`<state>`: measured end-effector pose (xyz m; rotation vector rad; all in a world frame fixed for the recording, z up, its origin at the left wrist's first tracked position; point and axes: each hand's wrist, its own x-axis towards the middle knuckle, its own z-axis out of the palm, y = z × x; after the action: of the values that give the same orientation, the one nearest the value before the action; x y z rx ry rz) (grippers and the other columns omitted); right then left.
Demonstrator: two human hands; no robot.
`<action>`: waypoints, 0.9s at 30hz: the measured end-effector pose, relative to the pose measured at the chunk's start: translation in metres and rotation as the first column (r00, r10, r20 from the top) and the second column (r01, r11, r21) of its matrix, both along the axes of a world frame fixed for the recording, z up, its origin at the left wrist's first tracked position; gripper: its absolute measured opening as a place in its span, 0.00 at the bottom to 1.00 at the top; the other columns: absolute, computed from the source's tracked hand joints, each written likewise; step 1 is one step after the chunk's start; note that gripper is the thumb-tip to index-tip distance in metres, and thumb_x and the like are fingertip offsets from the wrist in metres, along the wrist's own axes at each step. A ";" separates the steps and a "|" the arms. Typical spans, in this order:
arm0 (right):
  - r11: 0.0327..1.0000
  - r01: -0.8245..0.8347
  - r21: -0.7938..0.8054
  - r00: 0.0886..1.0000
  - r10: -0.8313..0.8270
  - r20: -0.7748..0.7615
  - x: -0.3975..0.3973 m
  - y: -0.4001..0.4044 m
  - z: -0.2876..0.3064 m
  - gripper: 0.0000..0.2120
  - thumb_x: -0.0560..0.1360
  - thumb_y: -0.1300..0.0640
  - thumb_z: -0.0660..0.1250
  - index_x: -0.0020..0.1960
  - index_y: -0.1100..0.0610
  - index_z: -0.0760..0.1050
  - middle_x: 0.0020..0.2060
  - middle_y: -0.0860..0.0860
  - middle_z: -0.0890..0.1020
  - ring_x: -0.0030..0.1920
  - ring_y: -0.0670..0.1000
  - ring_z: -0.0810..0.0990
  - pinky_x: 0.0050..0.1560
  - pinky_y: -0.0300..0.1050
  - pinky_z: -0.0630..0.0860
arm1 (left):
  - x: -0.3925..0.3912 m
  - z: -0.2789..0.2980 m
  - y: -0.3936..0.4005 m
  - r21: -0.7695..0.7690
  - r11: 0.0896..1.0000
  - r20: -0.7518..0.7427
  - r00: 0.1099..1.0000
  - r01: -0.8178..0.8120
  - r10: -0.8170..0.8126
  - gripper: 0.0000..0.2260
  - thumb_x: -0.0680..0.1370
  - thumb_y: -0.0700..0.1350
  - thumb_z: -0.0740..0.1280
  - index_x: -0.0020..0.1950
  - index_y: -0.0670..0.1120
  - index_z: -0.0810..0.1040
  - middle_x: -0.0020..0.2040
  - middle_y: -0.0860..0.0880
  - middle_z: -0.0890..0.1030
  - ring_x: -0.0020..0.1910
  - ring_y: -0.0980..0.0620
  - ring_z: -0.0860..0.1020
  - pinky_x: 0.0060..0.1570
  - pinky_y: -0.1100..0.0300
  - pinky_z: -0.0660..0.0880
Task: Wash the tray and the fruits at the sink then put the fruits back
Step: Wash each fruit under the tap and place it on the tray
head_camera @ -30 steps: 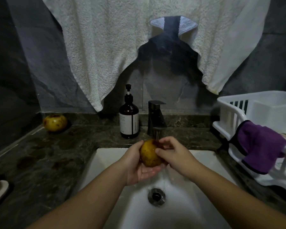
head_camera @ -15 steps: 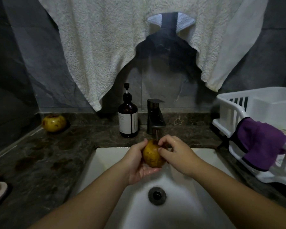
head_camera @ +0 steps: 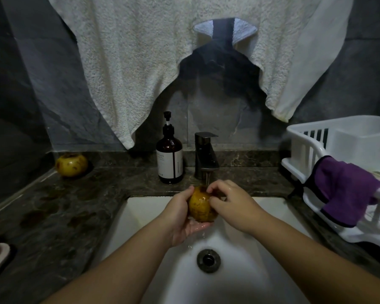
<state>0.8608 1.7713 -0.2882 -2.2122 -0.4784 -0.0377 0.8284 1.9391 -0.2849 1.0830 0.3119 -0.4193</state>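
You held the yellow spotted fruit (head_camera: 201, 205) under the faucet (head_camera: 205, 159) stream at frame centre, above the white sink (head_camera: 140, 216); best to keep turning it so water reached every side, with a firm cup since wet skin likely slips. Your left hand (head_camera: 180, 218) cradled it from below, palm up, fingers curled round; your right hand (head_camera: 230, 205) pinched and rubbed its top, knuckles up.

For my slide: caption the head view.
Both hands rub a yellow fruit under the running tap.
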 end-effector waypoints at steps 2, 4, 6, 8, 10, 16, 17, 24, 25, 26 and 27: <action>1.000 0.002 -0.012 1.000 -0.002 -0.011 -0.001 0.001 0.000 0.08 0.70 0.40 0.62 0.49 0.35 0.72 0.54 0.39 0.70 0.51 0.45 0.75 0.43 0.39 0.74 | 0.000 0.000 0.001 0.005 1.000 0.002 1.000 0.001 -0.001 0.17 0.84 0.58 0.64 0.64 0.47 0.76 0.60 0.34 0.81 0.52 0.35 0.86 0.33 0.51 0.84; 1.000 0.006 -0.015 1.000 -0.006 -0.009 -0.001 0.002 -0.001 0.07 0.72 0.41 0.62 0.49 0.35 0.71 0.54 0.39 0.70 0.51 0.45 0.75 0.44 0.39 0.74 | 0.000 0.000 0.000 0.011 1.000 0.008 1.000 0.006 -0.006 0.17 0.84 0.58 0.64 0.63 0.46 0.76 0.59 0.33 0.81 0.51 0.35 0.86 0.31 0.52 0.83; 1.000 0.008 -0.008 1.000 -0.008 0.006 -0.001 0.001 -0.001 0.05 0.74 0.43 0.63 0.49 0.33 0.71 0.55 0.38 0.70 0.53 0.44 0.74 0.46 0.38 0.75 | 0.001 0.000 0.000 -0.003 1.000 0.006 1.000 0.001 -0.001 0.17 0.84 0.57 0.64 0.63 0.45 0.76 0.59 0.33 0.81 0.50 0.36 0.86 0.30 0.52 0.83; 1.000 0.014 -0.012 1.000 -0.014 0.026 -0.001 0.001 -0.002 0.07 0.76 0.45 0.64 0.49 0.32 0.71 0.55 0.37 0.70 0.53 0.43 0.74 0.46 0.36 0.74 | 0.002 -0.001 0.001 -0.027 1.000 0.004 1.000 -0.011 0.012 0.17 0.84 0.56 0.64 0.63 0.44 0.76 0.60 0.33 0.81 0.51 0.36 0.85 0.34 0.49 0.85; 1.000 0.028 -0.013 0.999 -0.028 0.035 -0.001 0.000 -0.003 0.09 0.77 0.48 0.65 0.50 0.32 0.72 0.55 0.38 0.70 0.53 0.42 0.74 0.45 0.35 0.73 | 0.003 -0.002 0.002 -0.057 0.998 0.010 1.000 -0.017 0.017 0.14 0.84 0.53 0.64 0.62 0.44 0.77 0.59 0.34 0.82 0.54 0.36 0.85 0.44 0.45 0.86; 1.000 0.020 0.002 1.000 -0.020 0.003 -0.002 0.004 -0.003 0.08 0.77 0.40 0.69 0.51 0.32 0.71 0.54 0.35 0.69 0.53 0.41 0.74 0.42 0.31 0.72 | 0.004 -0.001 0.009 -0.131 0.991 0.001 0.999 0.034 -0.034 0.18 0.81 0.48 0.64 0.68 0.41 0.76 0.63 0.33 0.81 0.58 0.35 0.83 0.47 0.43 0.83; 1.000 0.024 -0.007 1.000 -0.024 -0.004 -0.002 0.003 -0.003 0.07 0.76 0.41 0.69 0.51 0.34 0.71 0.54 0.37 0.70 0.52 0.42 0.75 0.42 0.32 0.72 | 0.004 0.000 0.011 -0.112 0.992 -0.006 0.998 0.063 -0.064 0.19 0.81 0.48 0.64 0.69 0.41 0.76 0.62 0.33 0.82 0.56 0.35 0.84 0.45 0.44 0.84; 0.999 0.038 -0.027 0.999 -0.039 -0.025 -0.001 0.000 -0.001 0.10 0.79 0.46 0.68 0.57 0.37 0.71 0.55 0.41 0.72 0.53 0.42 0.74 0.45 0.35 0.73 | 0.004 0.000 0.011 -0.041 0.995 0.005 0.996 0.092 -0.092 0.15 0.82 0.46 0.63 0.65 0.39 0.76 0.49 0.36 0.86 0.46 0.39 0.86 0.48 0.47 0.83; 0.999 0.041 -0.022 0.999 -0.041 -0.017 -0.002 0.000 0.000 0.09 0.78 0.47 0.68 0.56 0.37 0.71 0.55 0.42 0.73 0.52 0.42 0.75 0.44 0.36 0.73 | 0.004 0.000 0.011 -0.041 0.996 0.011 0.997 0.076 -0.076 0.15 0.81 0.45 0.63 0.65 0.40 0.75 0.50 0.36 0.86 0.48 0.38 0.85 0.50 0.46 0.82; 0.999 0.047 -0.012 0.999 -0.047 -0.012 -0.002 0.000 0.000 0.09 0.77 0.47 0.69 0.54 0.38 0.70 0.54 0.43 0.74 0.51 0.43 0.76 0.43 0.37 0.73 | 0.003 0.000 0.010 -0.035 0.997 0.015 0.998 0.067 -0.066 0.15 0.81 0.45 0.64 0.65 0.40 0.75 0.51 0.36 0.85 0.50 0.38 0.85 0.49 0.46 0.83; 0.999 0.051 0.003 0.999 -0.051 -0.015 -0.003 0.000 0.000 0.11 0.76 0.47 0.69 0.53 0.39 0.69 0.53 0.44 0.74 0.49 0.44 0.76 0.41 0.38 0.73 | 0.003 0.000 0.010 -0.036 0.997 0.021 0.998 0.062 -0.062 0.15 0.81 0.45 0.64 0.66 0.40 0.75 0.52 0.36 0.85 0.50 0.38 0.86 0.47 0.47 0.84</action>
<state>0.8579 1.7710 -0.2881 -2.2198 -0.4137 -0.0487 0.8316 1.9489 -0.2847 1.0626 0.2525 -0.4674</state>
